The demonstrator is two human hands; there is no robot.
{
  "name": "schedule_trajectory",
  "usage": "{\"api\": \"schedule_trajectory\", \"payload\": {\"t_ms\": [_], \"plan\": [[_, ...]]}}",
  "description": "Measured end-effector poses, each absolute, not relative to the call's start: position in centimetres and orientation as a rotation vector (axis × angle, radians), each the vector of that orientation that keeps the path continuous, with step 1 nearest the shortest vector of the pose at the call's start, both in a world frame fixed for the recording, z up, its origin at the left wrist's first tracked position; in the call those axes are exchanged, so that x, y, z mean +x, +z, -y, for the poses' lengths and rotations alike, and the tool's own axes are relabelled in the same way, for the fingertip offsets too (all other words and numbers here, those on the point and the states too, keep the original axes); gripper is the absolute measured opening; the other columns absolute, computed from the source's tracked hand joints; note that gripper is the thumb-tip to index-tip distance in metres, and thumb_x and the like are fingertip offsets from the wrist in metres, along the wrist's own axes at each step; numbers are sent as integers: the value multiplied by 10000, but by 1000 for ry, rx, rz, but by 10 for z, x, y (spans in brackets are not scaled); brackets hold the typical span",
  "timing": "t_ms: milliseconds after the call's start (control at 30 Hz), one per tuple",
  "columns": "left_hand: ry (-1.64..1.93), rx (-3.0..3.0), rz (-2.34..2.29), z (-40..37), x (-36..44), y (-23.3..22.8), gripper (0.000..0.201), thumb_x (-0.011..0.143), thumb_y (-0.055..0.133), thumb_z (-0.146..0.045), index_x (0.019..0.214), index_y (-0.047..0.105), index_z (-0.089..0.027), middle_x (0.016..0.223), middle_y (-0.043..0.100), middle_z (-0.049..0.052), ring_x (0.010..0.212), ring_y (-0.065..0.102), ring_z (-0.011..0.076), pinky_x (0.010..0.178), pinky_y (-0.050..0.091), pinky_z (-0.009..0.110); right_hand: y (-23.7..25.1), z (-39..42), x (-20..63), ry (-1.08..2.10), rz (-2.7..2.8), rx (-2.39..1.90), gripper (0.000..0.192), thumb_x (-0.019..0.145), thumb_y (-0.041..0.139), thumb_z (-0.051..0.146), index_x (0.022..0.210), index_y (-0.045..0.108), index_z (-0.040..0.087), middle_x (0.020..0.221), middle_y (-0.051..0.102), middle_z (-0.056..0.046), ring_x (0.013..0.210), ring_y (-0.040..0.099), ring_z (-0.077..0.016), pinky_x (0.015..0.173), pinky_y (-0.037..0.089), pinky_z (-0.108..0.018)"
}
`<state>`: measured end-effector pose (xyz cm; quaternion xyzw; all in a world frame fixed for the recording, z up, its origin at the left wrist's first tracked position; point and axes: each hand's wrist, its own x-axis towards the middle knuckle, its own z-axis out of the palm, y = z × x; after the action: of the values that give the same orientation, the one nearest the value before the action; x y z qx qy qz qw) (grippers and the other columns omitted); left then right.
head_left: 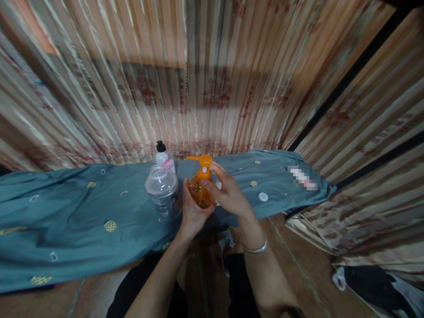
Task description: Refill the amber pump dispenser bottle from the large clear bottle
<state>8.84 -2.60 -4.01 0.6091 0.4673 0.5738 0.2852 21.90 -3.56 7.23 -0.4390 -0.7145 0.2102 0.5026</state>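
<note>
A blue-grey cloth (66, 212) with small yellow and white patterns covered the desk and stretched across the view from the far left. Towards the middle stood a clear plastic bottle (163, 192) with no cap on its neck, and just behind it a smaller white bottle (164, 157) with a black top and a pink label. Right beside the clear bottle, the person's left hand (192, 213) was clenched around the lower body of an orange pump bottle (200, 187), holding it upright above the desk's near edge. The right hand (228, 192) was wrapped around the upper part of the same bottle from the other side, fingers curled at the base of the orange pump head, whose nozzle pointed left. A silver bangle (254, 248) sat on the right wrist. Further right on the cloth lay a small white cap (263, 197), well apart from the hands. A striped curtain (212, 79) with reddish prints hung behind the desk.
</note>
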Motion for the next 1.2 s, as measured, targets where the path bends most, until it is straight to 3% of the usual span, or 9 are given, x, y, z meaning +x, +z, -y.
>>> {"api": "schedule_trajectory", "payload": {"t_ms": [133,233,400,633,900,1200], "plan": [[1534,1622,-1248,25,88,-41,1173,592,936,-342,1577,306,-245,1582,483,187,1491,495,378,1254,383,574,73,35,216,480,1668,-1120,326,925,732,484,1163,656,275,1421,701,-96,1393,616,-282,1214,454,-504],[1533,1613,-1251,23,89,-42,1180,589,941,-365,1575,307,-229,1594,464,204,1506,474,388,1262,368,572,74,34,209,403,1570,-1225,426,810,843,546,1056,643,261,1370,719,-123,1364,626,-326,1187,468,-544],[1539,1614,-1225,20,90,-43,1175,590,944,-343,1571,311,-211,1551,505,210,1462,518,388,1244,390,582,87,36,209,353,1618,-1191,274,914,726,460,1078,638,259,1275,751,-114,1265,675,-310,1136,500,-519],[1555,1606,-1206,16,91,-47,1194,585,945,-289,1580,287,-254,1556,509,182,1481,500,386,1257,365,603,124,33,221,285,1640,-1095,284,950,678,474,1122,638,252,1121,770,-79,1080,724,-272,1017,555,-437],[1583,1613,-1216,13,93,-50,1174,591,916,-316,1574,277,-250,1597,455,198,1513,460,404,1272,335,621,163,36,231,333,1643,-945,450,887,744,668,1058,653,262,1084,770,-55,1001,732,-240,968,589,-434],[1573,1634,-1209,13,92,-49,1140,602,893,-328,1562,284,-236,1565,475,209,1498,474,408,1255,353,628,194,57,258,-14,1509,-995,396,844,841,594,1022,711,266,959,774,-15,890,739,-221,904,608,-445]]}}
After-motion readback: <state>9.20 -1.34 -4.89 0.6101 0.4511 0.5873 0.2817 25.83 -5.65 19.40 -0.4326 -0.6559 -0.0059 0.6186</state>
